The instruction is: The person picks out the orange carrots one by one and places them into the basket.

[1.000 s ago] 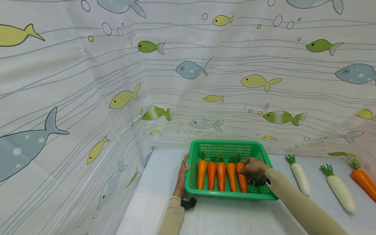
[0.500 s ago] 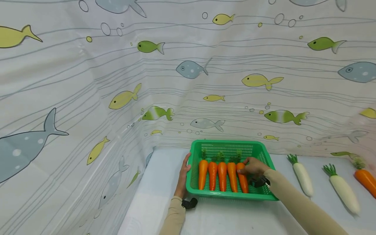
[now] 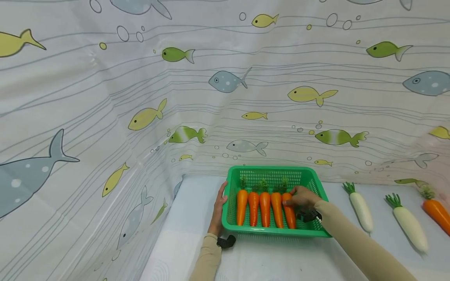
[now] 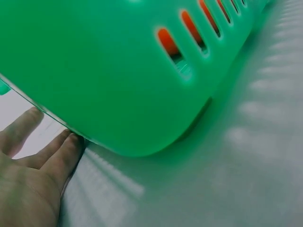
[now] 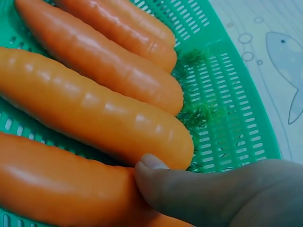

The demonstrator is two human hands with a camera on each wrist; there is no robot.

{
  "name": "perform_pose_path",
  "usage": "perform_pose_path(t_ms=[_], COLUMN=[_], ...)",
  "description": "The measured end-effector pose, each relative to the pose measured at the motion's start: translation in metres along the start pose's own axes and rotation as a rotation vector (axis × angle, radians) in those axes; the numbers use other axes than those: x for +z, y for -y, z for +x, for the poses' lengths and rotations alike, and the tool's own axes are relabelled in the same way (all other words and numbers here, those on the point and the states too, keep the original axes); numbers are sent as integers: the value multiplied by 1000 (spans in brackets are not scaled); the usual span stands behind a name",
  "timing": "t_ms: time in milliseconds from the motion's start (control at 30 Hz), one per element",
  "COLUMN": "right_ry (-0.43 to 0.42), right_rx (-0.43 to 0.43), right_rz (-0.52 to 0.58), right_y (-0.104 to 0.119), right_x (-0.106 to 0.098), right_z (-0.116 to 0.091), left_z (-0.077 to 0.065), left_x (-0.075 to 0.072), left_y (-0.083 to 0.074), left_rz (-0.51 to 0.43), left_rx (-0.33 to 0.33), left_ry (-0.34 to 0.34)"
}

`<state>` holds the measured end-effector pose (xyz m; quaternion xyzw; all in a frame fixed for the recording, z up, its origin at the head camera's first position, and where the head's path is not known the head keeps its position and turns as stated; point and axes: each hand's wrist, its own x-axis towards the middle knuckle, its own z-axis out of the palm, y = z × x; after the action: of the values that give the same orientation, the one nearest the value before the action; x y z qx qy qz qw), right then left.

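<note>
A green plastic basket (image 3: pixel 270 232) with slotted walls stands on the white table, holding several orange carrots side by side with their leafy tops towards the back. My left hand (image 3: pixel 217 212) lies along the basket's left side, its extended fingers (image 4: pixel 62 152) touching the green wall. Inside the basket, my right hand (image 3: pixel 304 198) pinches the rightmost carrot (image 3: pixel 289 215) near its top. In the right wrist view the thumb (image 5: pixel 163 187) presses on that carrot (image 5: pixel 66 182), close against the neighbouring carrot (image 5: pixel 94 106). The other right fingers are mostly hidden.
To the right of the basket, two white radishes (image 3: pixel 361 212) with green tops lie apart on the table (image 3: pixel 267 259). Farther right is another carrot (image 3: pixel 437 214), cut off by the view's edge. A fish-patterned sheet (image 3: pixel 211 109) rises behind and at the left.
</note>
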<state>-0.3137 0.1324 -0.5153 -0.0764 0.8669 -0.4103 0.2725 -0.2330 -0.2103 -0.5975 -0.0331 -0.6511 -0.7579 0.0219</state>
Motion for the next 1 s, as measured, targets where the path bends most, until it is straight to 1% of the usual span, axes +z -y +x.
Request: perform_pose_path(t_ms=[100, 200, 333, 500, 733, 1000], right_ry=[1, -9, -19, -27, -44, -31], right_rx=[-7, -24, -35, -34, -30, -35], right_rz=[12, -2, -23, -34, -13, -9], right_y=[1, 3, 4, 4, 2, 4], right_x=[1, 1, 1, 1, 2, 2], right_z=[-2, -4, -6, -7, -6, -5], left_z=[-1, -3, -4, -5, -4, -5], left_x=[0, 1, 2, 2, 3, 4], left_y=[-1, -2, -3, -4, -5, -6], left_rz=[7, -7, -27, -23, -27, -9], left_rx=[7, 22, 27, 27, 6, 7], left_ry=[2, 14, 19, 19, 7, -2])
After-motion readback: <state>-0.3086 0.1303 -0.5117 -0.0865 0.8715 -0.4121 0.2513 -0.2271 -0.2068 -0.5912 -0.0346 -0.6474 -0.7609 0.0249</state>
